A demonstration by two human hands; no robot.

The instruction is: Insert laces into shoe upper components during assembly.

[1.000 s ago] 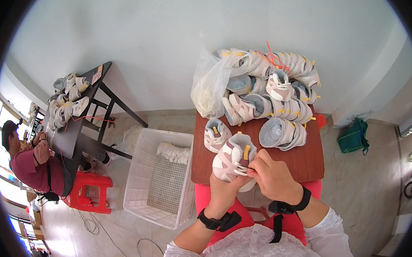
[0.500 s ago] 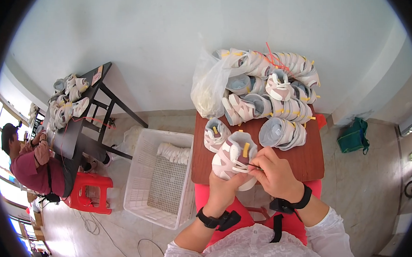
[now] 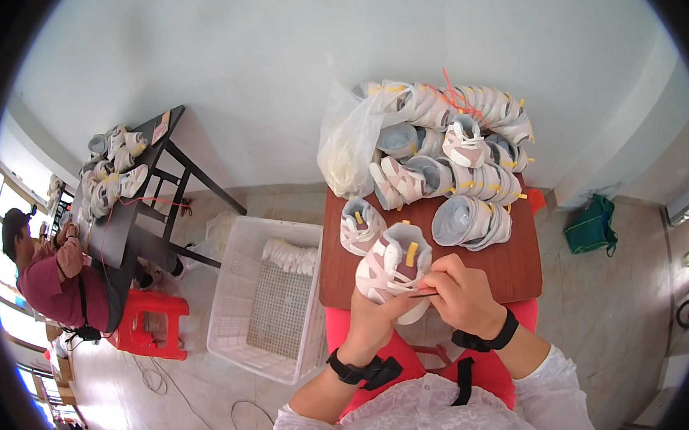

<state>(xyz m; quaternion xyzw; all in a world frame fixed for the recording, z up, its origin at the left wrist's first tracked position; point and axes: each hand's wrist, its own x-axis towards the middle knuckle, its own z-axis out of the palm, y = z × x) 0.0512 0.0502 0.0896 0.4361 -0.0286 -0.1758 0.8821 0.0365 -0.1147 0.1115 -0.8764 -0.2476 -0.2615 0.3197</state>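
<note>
My left hand (image 3: 372, 319) is closed round the near side of a white and dusty-pink shoe upper (image 3: 382, 265) with a yellow tongue tab. White laces cross its front, and its toe points toward me, over the table's near edge. Between its thumb and fingers my right hand (image 3: 467, 296) pinches a thin dark rod-like tool (image 3: 422, 295), lying about level across the lacing area; its exact kind is too small to make out. Just behind stands another matching upper (image 3: 361, 226). To the right lies a nested stack of uppers (image 3: 469, 222).
The brown table (image 3: 511, 272) bears several rows of uppers (image 3: 479, 184) and a clear plastic bag (image 3: 347, 156) of white laces. Left of it, a white basket (image 3: 226, 330) holds a white bundle (image 3: 290, 257). Farther left, a person (image 3: 60, 284) sits at a dark table (image 3: 130, 218).
My right hand has shifted slightly right, and the tool has swung from slanting to nearly level. The shoe upper stays in my left hand, barely moved.
</note>
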